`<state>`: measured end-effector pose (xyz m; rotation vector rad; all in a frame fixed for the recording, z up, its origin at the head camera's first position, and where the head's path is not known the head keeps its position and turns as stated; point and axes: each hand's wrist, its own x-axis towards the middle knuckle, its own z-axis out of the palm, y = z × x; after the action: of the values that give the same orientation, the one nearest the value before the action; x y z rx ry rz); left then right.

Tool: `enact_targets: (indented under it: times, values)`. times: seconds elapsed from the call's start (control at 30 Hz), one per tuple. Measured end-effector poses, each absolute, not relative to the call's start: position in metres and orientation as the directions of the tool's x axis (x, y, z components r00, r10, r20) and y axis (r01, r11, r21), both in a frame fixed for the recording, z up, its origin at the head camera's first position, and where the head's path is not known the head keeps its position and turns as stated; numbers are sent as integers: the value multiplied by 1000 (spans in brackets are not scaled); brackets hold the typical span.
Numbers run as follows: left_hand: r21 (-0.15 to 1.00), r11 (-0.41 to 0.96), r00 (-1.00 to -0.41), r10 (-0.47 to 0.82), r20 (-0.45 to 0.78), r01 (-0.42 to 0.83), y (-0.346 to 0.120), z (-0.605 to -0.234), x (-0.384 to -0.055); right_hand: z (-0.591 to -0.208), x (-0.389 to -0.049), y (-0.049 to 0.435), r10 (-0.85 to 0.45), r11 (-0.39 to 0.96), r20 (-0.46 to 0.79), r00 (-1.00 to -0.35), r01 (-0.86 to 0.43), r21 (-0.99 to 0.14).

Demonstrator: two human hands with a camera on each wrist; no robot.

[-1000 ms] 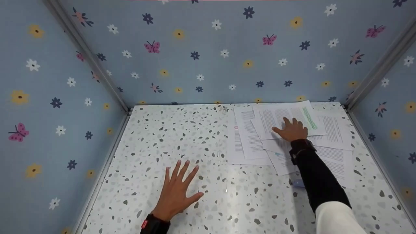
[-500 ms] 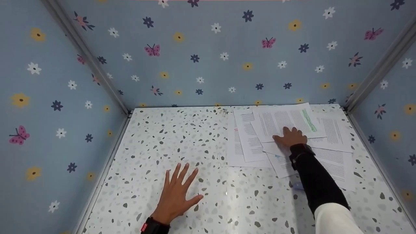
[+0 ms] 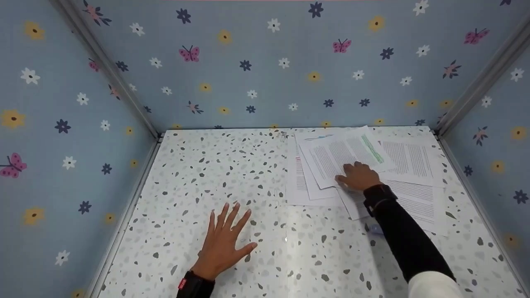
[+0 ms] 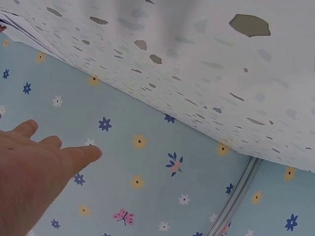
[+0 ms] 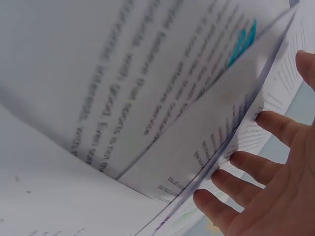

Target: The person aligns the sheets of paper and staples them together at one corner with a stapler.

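Note:
My right hand (image 3: 358, 177) lies over the lower edge of the top printed sheet (image 3: 341, 155), which bears a green highlighter streak and sits tilted on a loose spread of papers. In the right wrist view, extended fingertips (image 5: 236, 160) touch the paper, and a sheet with a blue-green mark (image 5: 242, 43) shows close to the camera. My left hand (image 3: 223, 244) is spread, palm down, close over the speckled tabletop at the front left, holding nothing. The left wrist view shows its fingers (image 4: 78, 156) from the side.
More printed sheets (image 3: 408, 159) overlap under and beside the top one, at the back right. A small bluish object (image 3: 376, 229) lies partly hidden under the right forearm. Flower-patterned walls (image 3: 265, 62) stand around the speckled table (image 3: 215, 174) at the back and both sides.
My right hand has drawn the top sheet leftward over the other papers, and the sheet has turned, its right end rising. The left hand has stayed in place.

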<state>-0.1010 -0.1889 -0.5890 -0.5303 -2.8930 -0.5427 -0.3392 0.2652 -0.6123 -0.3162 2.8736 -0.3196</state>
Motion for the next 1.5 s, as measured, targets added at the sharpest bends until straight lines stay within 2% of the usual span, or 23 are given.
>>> enact_targets:
  times: [0.27,0.47,0.63,0.83,0.97,1.2,1.5]
  values:
    - [340,866,-929,320,185,366,-187,-591,-99,-608,-329,258,-238,953,-262,-935,-174,-247]
    - [338,866,-928,321,191,369,-187,-592,-99,-596,-311,249,-361,906,-261,-895,-270,-326]
    - [323,869,-924,326,201,376,-187,-590,-103,-590,-303,243,-454,866,-203,-867,-377,-329]
    - [367,854,-929,323,184,369,-185,-592,-102,-590,-298,236,-434,881,-194,-879,-370,-294]
    - [378,849,-929,318,191,369,-185,-592,-102,-593,-292,231,-456,875,-212,-865,-391,-285]
    - [390,841,-926,317,206,375,-186,-593,-107,-590,-289,223,-495,852,-260,-829,-405,-331]
    - [372,843,-920,329,212,387,-182,-592,-109,-593,-287,224,-553,813,-233,-800,-457,-360]
